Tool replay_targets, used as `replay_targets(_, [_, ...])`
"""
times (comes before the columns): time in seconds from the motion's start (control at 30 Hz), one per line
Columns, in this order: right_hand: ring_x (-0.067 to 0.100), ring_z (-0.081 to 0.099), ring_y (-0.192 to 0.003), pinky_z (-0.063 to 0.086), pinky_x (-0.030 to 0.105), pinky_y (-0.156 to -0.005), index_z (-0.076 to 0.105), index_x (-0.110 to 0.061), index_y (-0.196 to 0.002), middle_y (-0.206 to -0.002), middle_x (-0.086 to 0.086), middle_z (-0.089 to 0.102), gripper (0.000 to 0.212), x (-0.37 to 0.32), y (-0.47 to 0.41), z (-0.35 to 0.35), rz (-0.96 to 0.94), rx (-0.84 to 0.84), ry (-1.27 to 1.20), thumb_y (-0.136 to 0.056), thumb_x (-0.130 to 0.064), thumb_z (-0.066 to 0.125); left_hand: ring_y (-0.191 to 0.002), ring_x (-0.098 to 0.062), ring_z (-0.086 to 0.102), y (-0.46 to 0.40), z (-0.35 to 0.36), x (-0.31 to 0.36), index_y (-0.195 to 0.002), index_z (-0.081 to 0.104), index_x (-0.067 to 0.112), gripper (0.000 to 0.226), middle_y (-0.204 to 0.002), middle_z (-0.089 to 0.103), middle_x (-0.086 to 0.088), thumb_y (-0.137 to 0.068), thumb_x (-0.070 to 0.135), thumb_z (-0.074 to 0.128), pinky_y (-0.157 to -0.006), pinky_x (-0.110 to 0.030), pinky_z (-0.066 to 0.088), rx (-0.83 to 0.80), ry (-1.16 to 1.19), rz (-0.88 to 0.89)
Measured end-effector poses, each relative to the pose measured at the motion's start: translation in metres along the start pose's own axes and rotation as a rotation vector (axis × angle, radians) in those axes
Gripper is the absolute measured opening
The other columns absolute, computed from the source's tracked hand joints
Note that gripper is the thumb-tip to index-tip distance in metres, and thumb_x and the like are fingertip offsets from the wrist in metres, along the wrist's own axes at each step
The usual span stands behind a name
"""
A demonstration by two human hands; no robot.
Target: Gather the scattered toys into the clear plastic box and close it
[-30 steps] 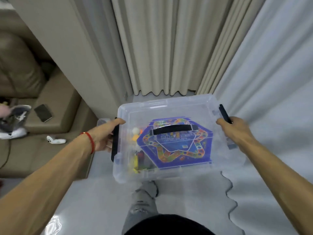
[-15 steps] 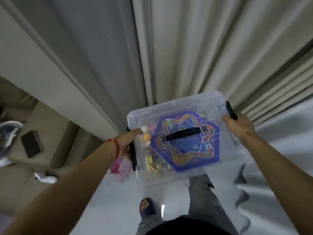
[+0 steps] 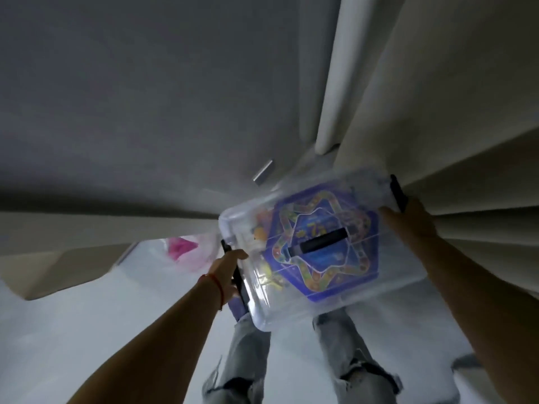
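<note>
Gripping the lidded clear plastic box [image 3: 335,290], left hand [image 3: 226,272] and right hand [image 3: 408,220] clamp its 2 ends.

I count one clear plastic box [image 3: 335,298], one blue hexagonal game board [image 3: 344,272] inside it, one black carry handle [image 3: 319,243], two black side latches [image 3: 398,193], two hands [image 3: 226,269], one red wrist string [image 3: 217,287], and one pink bag [image 3: 182,249].
</note>
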State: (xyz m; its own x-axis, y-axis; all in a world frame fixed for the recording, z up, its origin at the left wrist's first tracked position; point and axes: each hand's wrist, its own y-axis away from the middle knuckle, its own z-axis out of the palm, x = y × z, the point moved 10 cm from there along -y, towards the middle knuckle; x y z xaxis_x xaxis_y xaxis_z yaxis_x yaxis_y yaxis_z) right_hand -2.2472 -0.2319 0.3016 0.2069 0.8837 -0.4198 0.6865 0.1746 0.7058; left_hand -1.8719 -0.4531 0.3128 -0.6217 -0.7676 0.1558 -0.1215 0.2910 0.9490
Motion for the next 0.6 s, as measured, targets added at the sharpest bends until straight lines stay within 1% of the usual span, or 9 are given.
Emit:
replay_targets(0.07, [0.036, 0.060, -0.099, 0.043, 0.036, -0.075, 0.044, -0.014, -0.140, -0.122, 0.017, 0.058, 0.067, -0.013, -0.058, 0.032, -0.052, -0.054, 0.080, -0.084, -0.041, 0.068, -0.099, -0.040, 0.060, -0.050, 0.018, -0.011, -0.117, 0.057, 0.002, 0.037, -0.108, 0.063, -0.021, -0.087, 0.022, 0.066, -0.092, -0.055, 0.049, 0.025, 0.053, -0.037])
replay_targets(0.13, [0.038, 0.058, -0.103, 0.046, 0.046, -0.086, 0.042, -0.016, -0.139, -0.123, 0.017, 0.057, 0.069, -0.019, -0.109, 0.064, -0.101, -0.082, 0.177, -0.080, -0.043, 0.067, -0.104, -0.044, 0.059, -0.105, 0.032, -0.027, -0.121, 0.053, -0.001, 0.040, -0.117, 0.061, -0.024, -0.092, 0.025, 0.064, -0.091, -0.060, 0.049, 0.040, 0.088, -0.061])
replay_targets(0.17, [0.040, 0.058, -0.107, 0.046, 0.048, -0.092, 0.040, -0.017, -0.140, -0.124, 0.016, 0.057, 0.068, -0.021, -0.129, 0.078, -0.120, -0.091, 0.228, -0.082, -0.041, 0.067, -0.104, -0.045, 0.060, -0.131, 0.038, -0.034, -0.123, 0.052, -0.002, 0.041, -0.118, 0.061, -0.025, -0.093, 0.025, 0.062, -0.091, -0.062, 0.049, 0.045, 0.100, -0.062])
replay_targets(0.27, [0.041, 0.059, -0.109, 0.051, 0.047, -0.089, 0.042, -0.009, -0.138, -0.126, 0.021, 0.058, 0.063, -0.021, -0.189, 0.115, -0.165, -0.089, 0.285, -0.085, -0.028, 0.070, -0.107, -0.047, 0.060, -0.191, 0.055, -0.043, -0.115, 0.054, -0.001, 0.033, -0.117, 0.061, -0.024, -0.096, 0.025, 0.060, -0.090, -0.062, 0.051, 0.040, 0.113, -0.050])
replay_targets(0.33, [0.041, 0.060, -0.108, 0.053, 0.047, -0.087, 0.042, -0.007, -0.136, -0.125, 0.022, 0.058, 0.065, -0.027, -0.215, 0.131, -0.193, -0.066, 0.336, -0.083, -0.028, 0.072, -0.103, -0.044, 0.061, -0.215, 0.064, -0.041, -0.111, 0.054, -0.001, 0.027, -0.111, 0.062, -0.023, -0.098, 0.023, 0.057, -0.085, -0.058, 0.054, 0.045, 0.119, -0.029])
replay_targets(0.43, [0.043, 0.056, -0.112, 0.050, 0.052, -0.093, 0.033, -0.011, -0.140, -0.129, 0.023, 0.054, 0.077, -0.037, -0.241, 0.146, -0.189, -0.026, 0.415, -0.081, -0.039, 0.072, -0.092, -0.037, 0.064, -0.235, 0.074, -0.037, -0.108, 0.054, 0.002, 0.021, -0.104, 0.063, -0.019, -0.100, 0.021, 0.053, -0.065, -0.048, 0.057, 0.044, 0.120, 0.024])
replay_targets(0.47, [0.044, 0.053, -0.117, 0.047, 0.053, -0.097, 0.030, -0.011, -0.143, -0.133, 0.023, 0.050, 0.083, -0.044, -0.247, 0.149, -0.192, 0.000, 0.455, -0.080, -0.045, 0.071, -0.093, -0.038, 0.064, -0.239, 0.075, -0.037, -0.106, 0.054, 0.002, 0.020, -0.105, 0.063, -0.020, -0.100, 0.021, 0.053, -0.064, -0.047, 0.057, 0.048, 0.118, 0.033])
replay_targets(0.53, [0.044, 0.046, -0.124, 0.040, 0.054, -0.102, 0.029, -0.014, -0.146, -0.139, 0.022, 0.045, 0.091, -0.064, -0.250, 0.152, -0.221, 0.020, 0.474, -0.076, -0.057, 0.067, -0.097, -0.041, 0.065, -0.242, 0.075, -0.037, -0.100, 0.056, 0.003, 0.019, -0.105, 0.064, -0.020, -0.099, 0.022, 0.055, -0.068, -0.049, 0.058, 0.063, 0.156, 0.060])
replay_targets(0.6, [0.042, 0.044, -0.127, 0.039, 0.056, -0.103, 0.031, -0.018, -0.147, -0.142, 0.019, 0.045, 0.101, -0.089, -0.249, 0.157, -0.295, -0.009, 0.448, -0.064, -0.067, 0.062, -0.095, -0.040, 0.065, -0.238, 0.076, -0.031, -0.093, 0.056, 0.006, 0.017, -0.099, 0.064, -0.017, -0.099, 0.021, 0.055, -0.067, -0.048, 0.058, 0.084, 0.210, 0.077])
